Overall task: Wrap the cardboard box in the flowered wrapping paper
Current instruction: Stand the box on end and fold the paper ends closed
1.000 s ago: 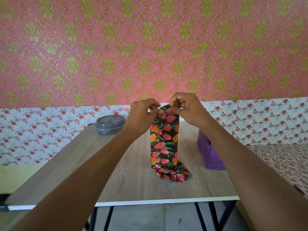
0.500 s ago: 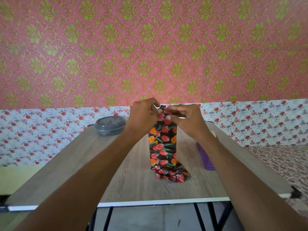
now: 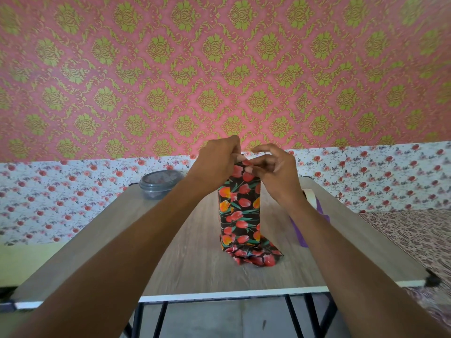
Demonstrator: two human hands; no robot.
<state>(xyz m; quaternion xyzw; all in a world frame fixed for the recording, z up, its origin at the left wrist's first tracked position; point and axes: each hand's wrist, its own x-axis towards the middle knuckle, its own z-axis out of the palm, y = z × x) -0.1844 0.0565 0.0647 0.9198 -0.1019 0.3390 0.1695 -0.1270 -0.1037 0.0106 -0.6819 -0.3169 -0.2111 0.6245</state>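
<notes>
Black paper (image 3: 240, 211) with red tulips covers the box, which stands upright in the middle of the bench (image 3: 195, 264). The left hand (image 3: 217, 164) pinches the paper's top edge. The right hand (image 3: 275, 172) curls there too, but I cannot tell its grip. A grey lidded tub (image 3: 158, 184) stands behind; its contents are unclear.

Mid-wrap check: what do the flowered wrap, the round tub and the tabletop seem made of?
Flowered wrap: thin paper, slightly glossy; it holds creases and crumples at the base. Round tub: translucent grey plastic, probably, with a lid. Tabletop: matte wood-grain board, likely laminate given the pale edge strip.
</notes>
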